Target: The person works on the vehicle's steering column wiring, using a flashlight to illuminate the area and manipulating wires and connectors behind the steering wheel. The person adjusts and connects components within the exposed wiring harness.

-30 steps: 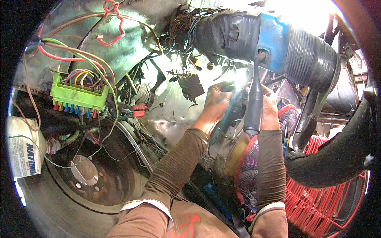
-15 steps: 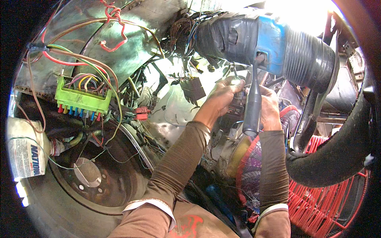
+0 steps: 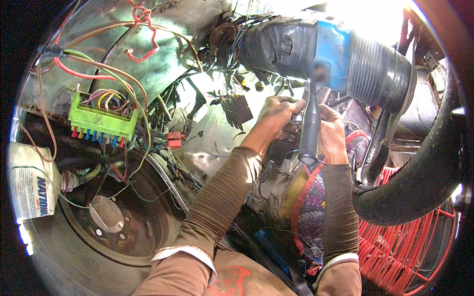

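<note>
My left hand [image 3: 279,116] has its fingers closed at the top of a dark rectangular device [image 3: 280,150], just left of a black stalk lever [image 3: 310,135]. My right hand [image 3: 331,133] is right of the lever, its fingers curled behind or beside it; what they hold is hidden. The lever hangs down from the steering column [image 3: 370,74], which is wrapped in black tape and has a blue housing [image 3: 332,54]. A loose dark square module [image 3: 236,109] dangles left of my hands.
At left are a green fuse block [image 3: 102,122] with wires, a white container [image 3: 32,182] and a wheel [image 3: 133,222]. A red connector [image 3: 174,139] hangs among wires. A black steering wheel [image 3: 405,200] and a red corded cushion [image 3: 400,246] are at right.
My left hand moved up onto the top of the dark device, which now shows more of its face. My right fingers shifted beside the lever. The view moved slightly.
</note>
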`<state>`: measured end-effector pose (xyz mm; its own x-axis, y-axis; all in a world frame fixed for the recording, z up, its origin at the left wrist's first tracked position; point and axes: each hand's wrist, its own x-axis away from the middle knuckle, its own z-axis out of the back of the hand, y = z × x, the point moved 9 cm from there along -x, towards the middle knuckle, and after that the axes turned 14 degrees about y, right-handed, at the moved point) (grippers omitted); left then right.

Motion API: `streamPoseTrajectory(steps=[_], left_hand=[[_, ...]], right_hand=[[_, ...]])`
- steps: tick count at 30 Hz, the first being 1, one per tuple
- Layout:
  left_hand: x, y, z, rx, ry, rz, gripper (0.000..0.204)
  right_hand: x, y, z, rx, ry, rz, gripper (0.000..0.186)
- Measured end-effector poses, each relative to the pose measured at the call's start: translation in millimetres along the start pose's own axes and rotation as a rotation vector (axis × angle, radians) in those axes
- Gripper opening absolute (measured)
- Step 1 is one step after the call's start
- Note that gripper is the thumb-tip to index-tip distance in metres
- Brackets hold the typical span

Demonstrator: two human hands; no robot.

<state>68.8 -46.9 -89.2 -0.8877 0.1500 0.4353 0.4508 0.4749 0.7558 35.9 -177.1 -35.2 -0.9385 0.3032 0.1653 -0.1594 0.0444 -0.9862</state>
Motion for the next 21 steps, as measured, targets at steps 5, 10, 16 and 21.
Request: streamPoseTrajectory(steps=[5,10,16,21], left_hand=[[0,3,4,-0.075,0.046,-0.038,0.026],[0,3,2,-0.047,0.013,-0.026,0.027],[5,3,3,-0.089,-0.017,0.031,0.023],[0,2,4,-0.010,-0.006,0.022,0.023]], right_hand=[[6,-9,-2,0.131,-0.015,0.071,0.008],[5,-13,-5,0.199,-0.051,0.120,0.009],[-1,-21,-6,0.586,-0.042,0.327,0.014],[7,-27,-15,0.557,-0.054,0.395,0.016]])
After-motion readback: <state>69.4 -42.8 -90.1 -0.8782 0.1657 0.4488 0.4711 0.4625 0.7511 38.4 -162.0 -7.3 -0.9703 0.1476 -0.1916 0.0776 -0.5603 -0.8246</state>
